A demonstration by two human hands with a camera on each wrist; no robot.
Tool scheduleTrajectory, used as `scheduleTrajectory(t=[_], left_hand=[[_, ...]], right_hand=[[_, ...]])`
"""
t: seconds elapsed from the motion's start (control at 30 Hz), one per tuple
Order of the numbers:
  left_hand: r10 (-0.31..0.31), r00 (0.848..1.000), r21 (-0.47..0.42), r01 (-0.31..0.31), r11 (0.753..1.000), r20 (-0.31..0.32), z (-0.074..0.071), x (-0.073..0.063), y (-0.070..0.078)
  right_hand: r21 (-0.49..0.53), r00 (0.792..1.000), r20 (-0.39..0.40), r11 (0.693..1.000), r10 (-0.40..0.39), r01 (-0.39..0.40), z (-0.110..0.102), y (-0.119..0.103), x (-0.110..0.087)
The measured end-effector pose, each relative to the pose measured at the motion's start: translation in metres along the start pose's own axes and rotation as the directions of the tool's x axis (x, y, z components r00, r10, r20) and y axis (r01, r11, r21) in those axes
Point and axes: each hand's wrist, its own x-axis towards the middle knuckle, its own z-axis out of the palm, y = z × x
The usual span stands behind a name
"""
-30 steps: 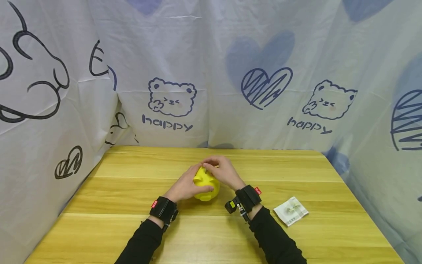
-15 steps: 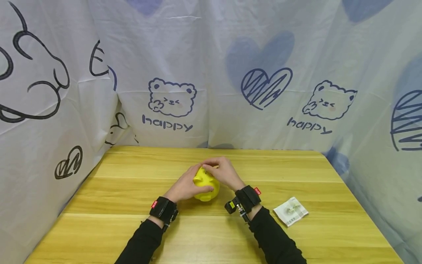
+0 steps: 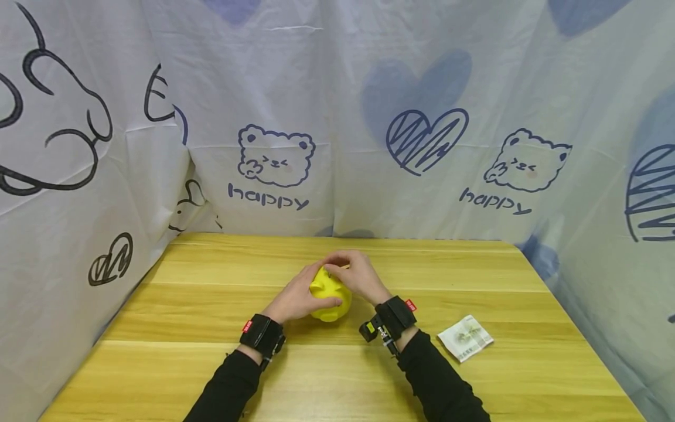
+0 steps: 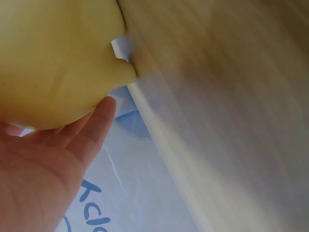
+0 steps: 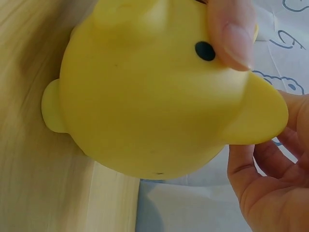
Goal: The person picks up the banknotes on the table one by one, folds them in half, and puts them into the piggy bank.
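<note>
A round yellow piggy bank [image 3: 331, 290] stands on the wooden table between both hands. In the right wrist view its black eye and one ear show. My left hand [image 3: 299, 296] grips its left side, thumb across the front and fingers round the back. My right hand [image 3: 358, 275] is bent over the top, thumb and fingertips drawn together beside a small dark mark there. Behind the ear in the right wrist view, the right fingers [image 5: 273, 166] are curled; I cannot tell what is between the fingertips. The left fingers [image 4: 94, 128] press the bank's rounded side in the left wrist view.
A folded paper note [image 3: 466, 338] with a faint printed pattern lies on the table [image 3: 211, 316], right of the right forearm. Behind and beside the table hang white cloth curtains [image 3: 353, 193] printed with bears and hearts. Both wrists wear black camera straps.
Almost nothing differs. The right thumb has shifted very slightly at the top of the piggy bank, and the dark mark beside it shows less. The left hand and bank hold still.
</note>
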Motion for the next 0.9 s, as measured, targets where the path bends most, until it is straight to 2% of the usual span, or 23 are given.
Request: scheduleTrajectory(t=[0.33,0.6,0.9], left_hand=[[-0.013,1.0,-0.015,0.013,1.0,0.001,0.0002,-0.001,0.0011],[-0.017,1.0,-0.003,0.017,1.0,0.001,0.0001,-0.0006,0.0009],[-0.014,1.0,-0.01,0.014,1.0,0.0,0.0009,-0.0003,0.0004]], right_hand=[[-0.022,1.0,-0.013,1.0,0.006,-0.007,-0.0001,-0.0007,0.0005],[-0.002,0.999,-0.017,0.999,0.034,-0.034,-0.001,-0.0009,-0.0004],[-0.031,1.0,-0.002,1.0,-0.001,0.001,-0.001,0.0004,-0.0012]])
